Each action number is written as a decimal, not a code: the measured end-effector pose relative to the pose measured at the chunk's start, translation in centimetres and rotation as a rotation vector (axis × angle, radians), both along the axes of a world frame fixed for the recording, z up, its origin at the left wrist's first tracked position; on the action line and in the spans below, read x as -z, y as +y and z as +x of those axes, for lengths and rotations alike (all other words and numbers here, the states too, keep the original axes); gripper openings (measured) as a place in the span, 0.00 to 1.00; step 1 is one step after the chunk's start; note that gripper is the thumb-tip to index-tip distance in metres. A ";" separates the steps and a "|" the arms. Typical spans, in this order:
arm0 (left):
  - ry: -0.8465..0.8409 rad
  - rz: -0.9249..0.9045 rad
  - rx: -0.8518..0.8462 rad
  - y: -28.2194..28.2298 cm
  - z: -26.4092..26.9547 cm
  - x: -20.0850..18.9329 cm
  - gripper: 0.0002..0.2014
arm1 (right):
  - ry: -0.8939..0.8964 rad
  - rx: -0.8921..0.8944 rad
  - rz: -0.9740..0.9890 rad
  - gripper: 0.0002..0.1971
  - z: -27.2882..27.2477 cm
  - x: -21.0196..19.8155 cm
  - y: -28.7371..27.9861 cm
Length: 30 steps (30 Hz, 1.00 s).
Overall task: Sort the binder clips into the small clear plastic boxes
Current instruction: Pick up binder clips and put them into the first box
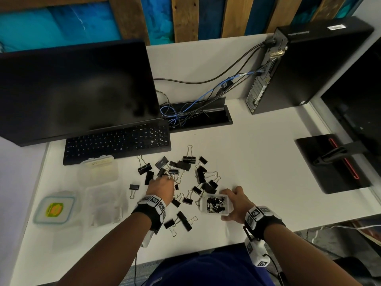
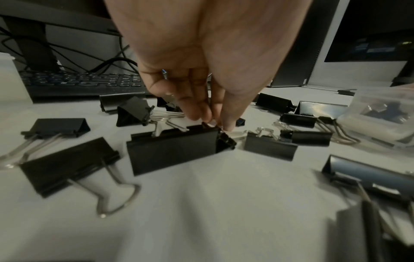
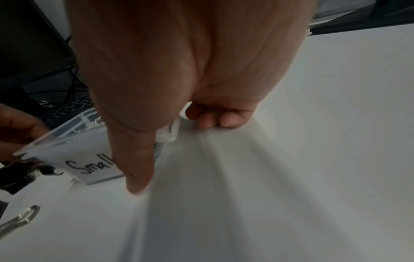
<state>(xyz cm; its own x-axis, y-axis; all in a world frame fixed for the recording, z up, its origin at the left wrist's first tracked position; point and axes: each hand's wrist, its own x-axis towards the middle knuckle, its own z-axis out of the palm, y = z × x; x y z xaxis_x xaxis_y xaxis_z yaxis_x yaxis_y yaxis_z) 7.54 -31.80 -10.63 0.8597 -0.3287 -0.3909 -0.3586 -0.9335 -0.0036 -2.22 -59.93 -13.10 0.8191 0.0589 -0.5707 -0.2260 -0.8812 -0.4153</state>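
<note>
Many black binder clips (image 1: 185, 172) of different sizes lie scattered on the white desk (image 1: 257, 162). My left hand (image 1: 162, 179) reaches into the pile. In the left wrist view its fingertips (image 2: 218, 125) pinch a small binder clip (image 2: 225, 140) next to a large clip (image 2: 172, 148). My right hand (image 1: 231, 201) grips a small clear box (image 1: 217, 204) holding several small clips, near the desk's front edge. In the right wrist view the box's side (image 3: 89, 159) reads "Small"; the thumb (image 3: 139, 159) lies against it and the fingers (image 3: 215, 118) curl behind it.
Clear plastic boxes (image 1: 103, 205) and a lidded one (image 1: 99, 170) stand at the left, beside a blue-rimmed container (image 1: 54, 210). A keyboard (image 1: 117, 141) and monitor (image 1: 76, 87) stand behind. A cable tray (image 1: 198, 116), computer tower (image 1: 309, 65) and monitor stand (image 1: 334, 164) are to the right.
</note>
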 end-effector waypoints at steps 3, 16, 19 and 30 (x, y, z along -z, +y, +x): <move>0.022 0.053 0.044 -0.4 -0.2 -0.1 0.13 | -0.006 0.002 0.002 0.44 -0.1 -0.1 0.0; 0.012 0.058 0.049 -1.0 -0.5 -0.6 0.11 | -0.006 -0.008 0.010 0.43 0.0 -0.3 0.0; 0.041 0.095 0.047 -1.6 -0.3 -1.1 0.10 | -0.003 -0.001 0.014 0.43 -0.1 -0.2 0.0; 0.052 -0.397 0.196 -4.7 -2.0 -4.1 0.05 | 0.000 0.005 0.010 0.43 0.0 -0.4 0.0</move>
<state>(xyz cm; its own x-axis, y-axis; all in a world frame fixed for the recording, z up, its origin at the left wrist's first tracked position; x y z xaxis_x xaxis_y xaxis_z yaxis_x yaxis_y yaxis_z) 5.52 -36.55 -6.55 0.7489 -0.6168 -0.2425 -0.5189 -0.7733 0.3644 -2.20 -59.90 -12.74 0.8192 0.0608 -0.5703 -0.2303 -0.8759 -0.4241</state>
